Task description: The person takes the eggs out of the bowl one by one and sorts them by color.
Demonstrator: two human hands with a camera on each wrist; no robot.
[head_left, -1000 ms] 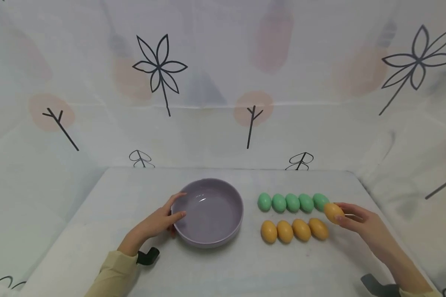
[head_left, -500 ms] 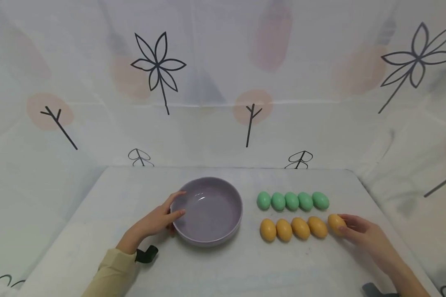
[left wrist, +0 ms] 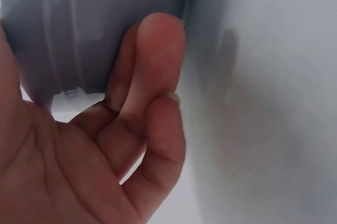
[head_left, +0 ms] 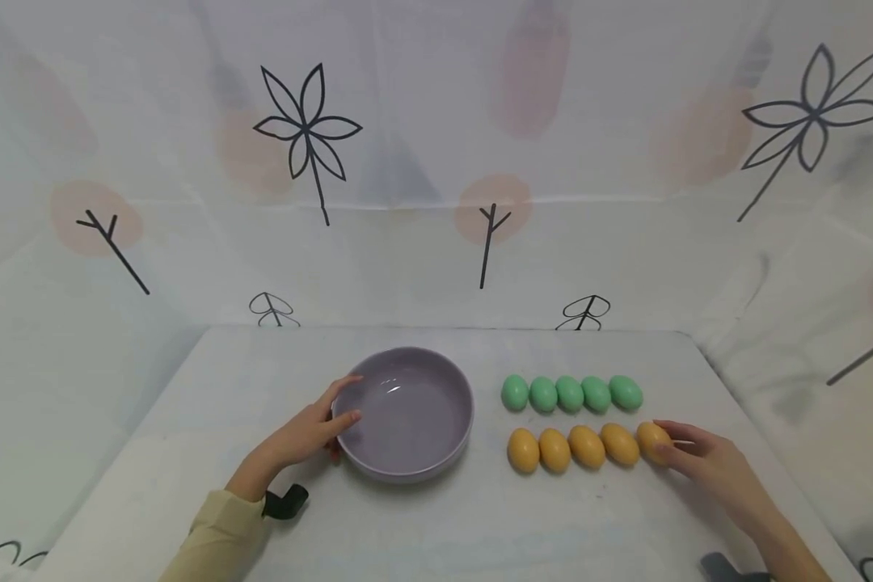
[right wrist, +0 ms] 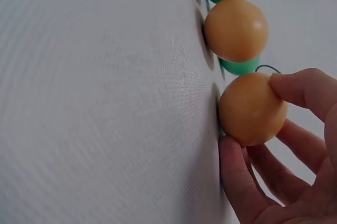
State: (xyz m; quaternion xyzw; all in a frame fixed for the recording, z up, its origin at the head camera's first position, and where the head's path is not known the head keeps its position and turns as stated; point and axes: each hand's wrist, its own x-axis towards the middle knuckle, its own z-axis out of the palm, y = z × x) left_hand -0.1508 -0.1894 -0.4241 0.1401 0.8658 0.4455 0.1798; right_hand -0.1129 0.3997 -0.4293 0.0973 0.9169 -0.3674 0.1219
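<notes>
At the left side of a round purple bowl (head_left: 415, 420), my left hand (head_left: 298, 440) grips the rim, with thumb and index finger over the edge. The left wrist view shows the bowl's outer wall (left wrist: 110, 19) beside the curled fingers. My right hand (head_left: 716, 469) pinches an orange egg (head_left: 651, 441) at the right end of a row. In the right wrist view this egg (right wrist: 251, 109) rests on the table surface, between thumb and fingers. Several more orange eggs (head_left: 587, 447) lie in line to its left.
Behind the orange row lies a parallel row of several green eggs (head_left: 570, 394). A white cloth covers the table (head_left: 436, 533), and patterned fabric walls (head_left: 422, 267) rise at the back and sides.
My right hand has brought the orange egg down from near the green row to the right end of the orange row, then slightly left. The left hand stays on the bowl.
</notes>
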